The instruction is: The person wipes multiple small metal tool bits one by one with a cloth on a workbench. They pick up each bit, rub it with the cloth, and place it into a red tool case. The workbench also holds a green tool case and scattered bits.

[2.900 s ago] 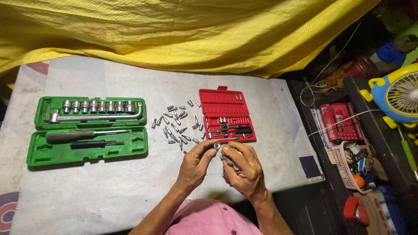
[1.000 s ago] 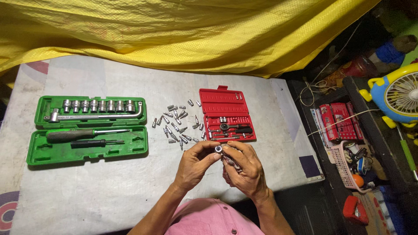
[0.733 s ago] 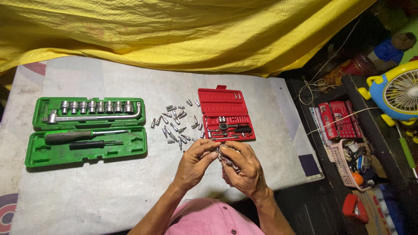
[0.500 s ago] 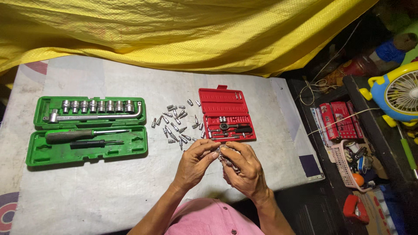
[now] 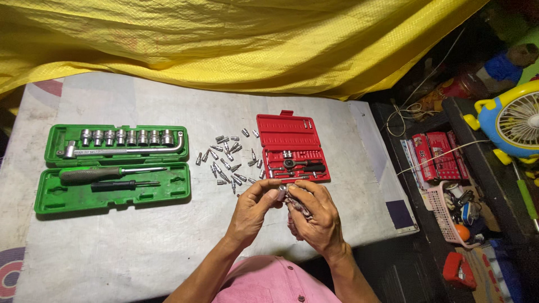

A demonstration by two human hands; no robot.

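Observation:
My left hand (image 5: 252, 209) pinches a small silver socket (image 5: 280, 194) between thumb and fingers. My right hand (image 5: 315, 216) meets it from the right and clutches a crumpled patterned cloth (image 5: 297, 210), partly hidden under the fingers. Both hands hover over the white table (image 5: 112, 247), just in front of an open red tool case (image 5: 292, 148) with a small ratchet and bits inside. Several loose silver bits (image 5: 227, 160) lie scattered left of the red case.
An open green socket-set case (image 5: 115, 168) with sockets, an L-bar and screwdrivers lies at the left. A yellow tarp (image 5: 236, 42) hangs behind the table. To the right, past the table edge, stand a blue-yellow fan (image 5: 514, 123), red packs and a cluttered basket (image 5: 449, 205).
The hands have stayed together in front of the red case; the fingers shifted slightly around the socket and cloth. Nothing else on the table moved.

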